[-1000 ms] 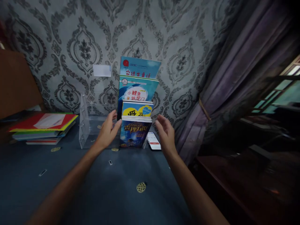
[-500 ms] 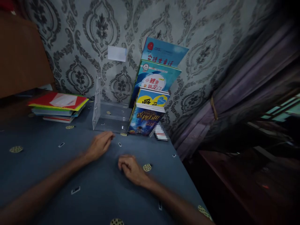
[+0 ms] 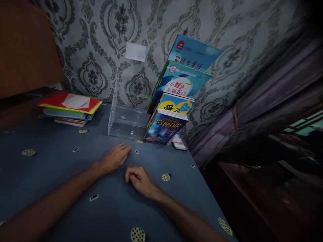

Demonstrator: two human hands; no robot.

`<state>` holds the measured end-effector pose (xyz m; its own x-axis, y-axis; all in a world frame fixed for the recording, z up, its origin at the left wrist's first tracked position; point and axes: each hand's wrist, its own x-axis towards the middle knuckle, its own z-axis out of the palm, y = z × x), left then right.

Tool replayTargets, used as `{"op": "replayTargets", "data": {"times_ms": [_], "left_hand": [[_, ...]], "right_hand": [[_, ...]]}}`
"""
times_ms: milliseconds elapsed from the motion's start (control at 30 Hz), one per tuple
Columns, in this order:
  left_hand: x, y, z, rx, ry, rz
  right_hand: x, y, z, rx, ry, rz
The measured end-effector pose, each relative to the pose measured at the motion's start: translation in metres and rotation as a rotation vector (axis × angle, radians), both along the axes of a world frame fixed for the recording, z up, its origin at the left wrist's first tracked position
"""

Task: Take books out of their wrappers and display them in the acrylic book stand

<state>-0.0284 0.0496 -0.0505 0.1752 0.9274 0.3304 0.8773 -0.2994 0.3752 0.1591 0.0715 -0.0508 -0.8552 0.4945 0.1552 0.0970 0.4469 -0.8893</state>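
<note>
My left hand (image 3: pixel 116 158) lies low over the blue patterned tablecloth (image 3: pixel 63 188) with its fingers stretched out, holding nothing. Just below and to its right, my right hand (image 3: pixel 139 180) rests on the cloth, fingers curled in and no object visible in them. Beyond both hands stands a clear acrylic book rack (image 3: pixel 118 131). Its right part holds stepped books: a dark blue book (image 3: pixel 166 127) in front, a yellow and blue book (image 3: pixel 179 102) behind it, then a teal book (image 3: pixel 191 79) and a tall blue book (image 3: pixel 196 50) at the back.
A stack of books and folders, topped by a red folder (image 3: pixel 58 101), lies on the left. A white card (image 3: pixel 136 51) shows against the patterned wall (image 3: pixel 93 77). A small white item (image 3: pixel 179 143), pixelated, sits beside the rack. A tied curtain (image 3: pixel 242 114) hangs past the table's right edge.
The view has shifted, so the rack and stack appear further right. My hands are closer together, and the fingers of my left hand look more stretched out. The books stand as before.
</note>
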Motion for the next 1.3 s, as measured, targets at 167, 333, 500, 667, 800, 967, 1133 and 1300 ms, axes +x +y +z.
{"op": "replayTargets", "data": {"times_ms": [167, 333, 500, 667, 800, 967, 1133, 1300], "left_hand": [[0.000, -0.001, 0.003, -0.020, 0.047, -0.013], [0.000, -0.002, 0.010, -0.065, 0.068, -0.009], [-0.003, -0.001, 0.008, -0.030, 0.061, -0.009], [-0.007, 0.000, 0.006, 0.020, 0.039, -0.015], [-0.007, 0.001, 0.000, 0.065, 0.058, -0.009], [-0.007, 0.003, -0.005, 0.068, 0.097, -0.009], [-0.005, 0.005, 0.000, 0.045, 0.159, 0.000], [-0.002, 0.005, 0.002, 0.025, 0.200, 0.040]], "right_hand": [[0.000, 0.001, 0.000, -0.029, 0.015, 0.006], [0.000, 0.003, -0.001, -0.083, 0.029, -0.014], [0.001, 0.004, -0.002, -0.159, 0.041, -0.030], [0.000, 0.005, -0.004, -0.200, 0.042, -0.045], [-0.001, 0.006, -0.009, -0.183, 0.085, -0.036], [-0.001, 0.009, -0.009, -0.235, 0.103, -0.038], [-0.001, 0.014, -0.003, -0.464, 0.201, -0.025], [-0.003, 0.019, -0.001, -0.662, 0.344, -0.065]]}}
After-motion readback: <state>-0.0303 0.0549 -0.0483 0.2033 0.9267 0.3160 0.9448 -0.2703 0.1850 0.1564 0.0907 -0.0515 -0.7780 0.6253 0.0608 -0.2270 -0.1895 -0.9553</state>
